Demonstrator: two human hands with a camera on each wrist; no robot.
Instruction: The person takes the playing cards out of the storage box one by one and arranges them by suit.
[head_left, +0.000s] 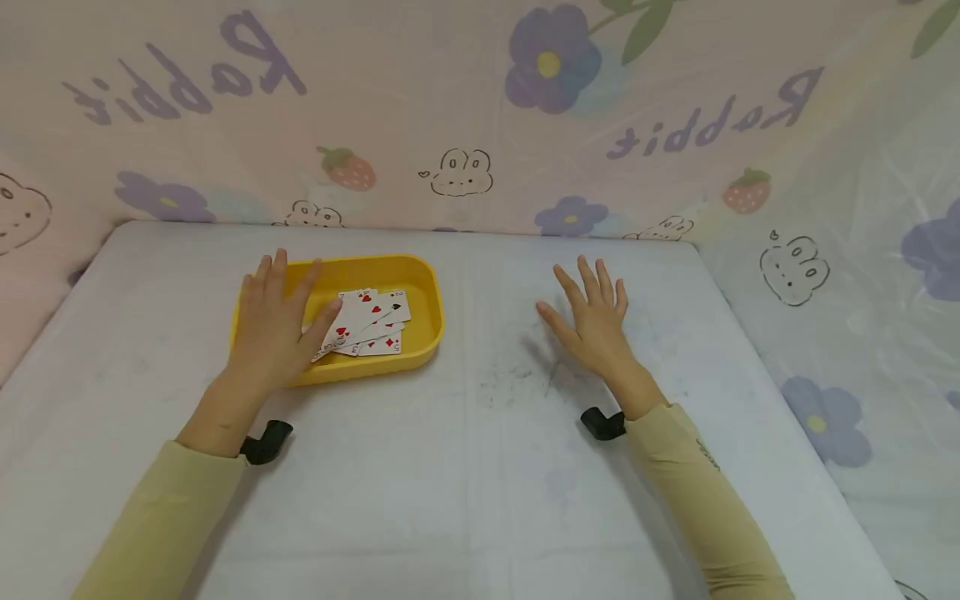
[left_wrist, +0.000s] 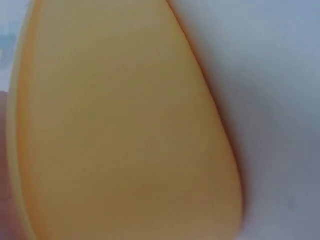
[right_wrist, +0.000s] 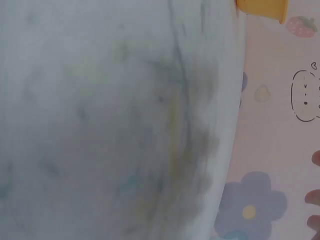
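Note:
In the head view, a yellow tray (head_left: 420, 360) on the left half of the table holds a loose pile of playing cards (head_left: 367, 321), some showing hearts, diamonds and a spade. My left hand (head_left: 266, 333) is spread over the tray's left side with its fingers straight; whether it touches the tray or cards I cannot tell. The tray's outer wall (left_wrist: 130, 120) fills most of the left wrist view. Well to the right of the tray, my right hand (head_left: 596, 329) hovers with fingers spread and nothing in them. Its fingertips (right_wrist: 314, 197) show at the right wrist view's edge.
The white tabletop (head_left: 487, 467) has dark smudges (head_left: 517, 383) near its middle. Behind it and along the right side hangs a curtain (head_left: 420, 100) printed with flowers, rabbits and strawberries. A black wrist mount (head_left: 270, 442) sits under the left wrist, another (head_left: 602, 423) under the right.

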